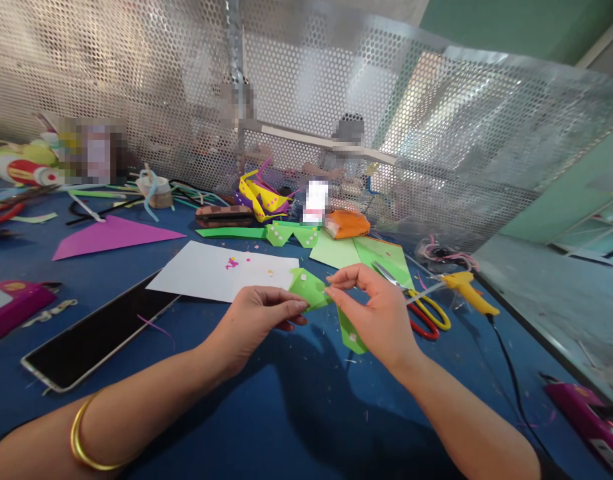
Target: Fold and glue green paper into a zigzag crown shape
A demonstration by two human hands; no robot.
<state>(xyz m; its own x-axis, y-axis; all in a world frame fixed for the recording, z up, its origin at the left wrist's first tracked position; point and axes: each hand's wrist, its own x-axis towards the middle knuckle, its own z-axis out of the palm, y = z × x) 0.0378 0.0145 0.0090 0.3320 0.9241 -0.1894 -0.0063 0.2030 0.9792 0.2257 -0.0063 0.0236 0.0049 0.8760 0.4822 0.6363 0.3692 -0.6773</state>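
Both of my hands hold one folded green paper piece above the blue table. My left hand pinches its left side between thumb and fingers. My right hand pinches its right edge with thumb and forefinger. A lower flap of the green paper, dotted with small pale squares, hangs under my right hand. A white sheet with tiny coloured scraps lies just behind my hands.
Scissors with yellow and red handles and a yellow glue gun with its black cord lie to the right. A dark tablet, a purple paper triangle, green paper sheets and craft clutter lie along a perforated metal screen.
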